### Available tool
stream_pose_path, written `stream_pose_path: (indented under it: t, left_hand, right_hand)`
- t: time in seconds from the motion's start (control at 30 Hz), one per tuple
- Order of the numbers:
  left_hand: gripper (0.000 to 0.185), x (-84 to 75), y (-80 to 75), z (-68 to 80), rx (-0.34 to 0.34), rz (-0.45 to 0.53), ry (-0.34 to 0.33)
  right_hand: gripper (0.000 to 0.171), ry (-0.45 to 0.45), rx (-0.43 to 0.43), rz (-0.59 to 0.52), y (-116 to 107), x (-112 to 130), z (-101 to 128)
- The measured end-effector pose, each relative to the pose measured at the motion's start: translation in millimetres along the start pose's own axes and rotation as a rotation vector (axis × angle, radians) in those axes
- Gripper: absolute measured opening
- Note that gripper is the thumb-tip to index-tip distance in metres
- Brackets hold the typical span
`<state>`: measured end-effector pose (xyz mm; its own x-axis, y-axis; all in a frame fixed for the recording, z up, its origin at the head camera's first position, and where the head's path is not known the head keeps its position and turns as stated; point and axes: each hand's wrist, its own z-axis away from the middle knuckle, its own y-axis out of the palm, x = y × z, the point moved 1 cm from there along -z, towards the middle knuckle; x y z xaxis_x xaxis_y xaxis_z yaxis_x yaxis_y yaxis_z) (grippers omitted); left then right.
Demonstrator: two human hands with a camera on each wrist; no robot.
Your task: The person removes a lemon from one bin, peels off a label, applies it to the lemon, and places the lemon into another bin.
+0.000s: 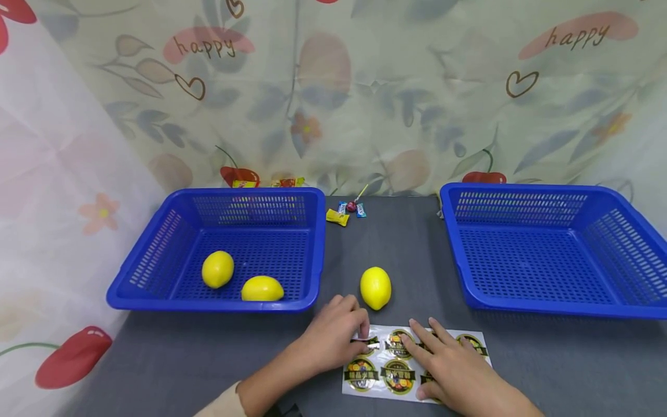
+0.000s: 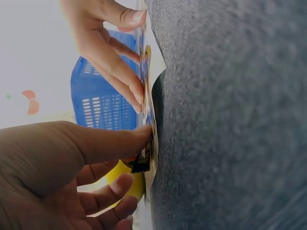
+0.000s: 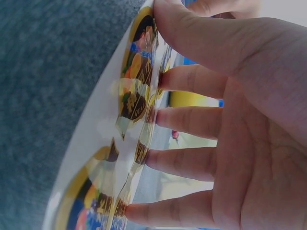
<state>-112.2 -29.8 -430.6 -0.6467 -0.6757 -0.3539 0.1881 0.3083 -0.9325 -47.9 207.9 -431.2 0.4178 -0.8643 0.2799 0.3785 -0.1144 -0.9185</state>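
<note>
Left hand [image 1: 333, 339] pinches a round fruit sticker's edge while flat right hand [image 1: 453, 365] pins the glossy white sticker sheet [image 1: 388, 370] on grey cloth near the yellow lemon [image 1: 375, 287]; peel slowly, low.

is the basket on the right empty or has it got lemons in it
Empty. The right basket shows only its bare mesh floor. Two lemons lie in the left basket, and a third lemon sits on the table.

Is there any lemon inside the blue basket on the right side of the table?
No, the right basket holds nothing visible, while two lemons lie in the left basket and one lemon sits on the table.
</note>
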Motion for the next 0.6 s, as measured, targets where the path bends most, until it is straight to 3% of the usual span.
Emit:
stream_pose_path:
  t: [0.13,0.23,0.33,0.43,0.53,0.6]
  left_hand:
    - [0.025,-3.0,-2.8,1.2,0.002,-0.021,0.01]
    - [0.025,-4.3,-5.9,2.1,0.033,0.044,0.027]
    - [0.022,-4.5,-10.2,2.6,0.067,0.235,0.049]
    - [0.016,-4.0,-14.0,0.9,0.058,0.498,0.065]
    - [0.011,-2.3,-14.5,-4.5,-0.014,0.717,0.056]
    - [0.011,-0.1,-12.3,-8.8,-0.085,0.805,0.032]
  right_hand:
    - [0.079,-0.012,-0.013,0.009,0,0,1]
    - [0.079,-0.031,-0.034,0.018,-1,1,2]
    - [0.079,-0.045,-0.042,0.015,-1,1,2]
    - [0.079,-0.04,-0.029,0.005,-1,0,2]
    - [0.08,-0.044,-0.032,0.007,-2,0,2]
    - [0.08,-0.064,-0.052,0.03,-2,-1,2]
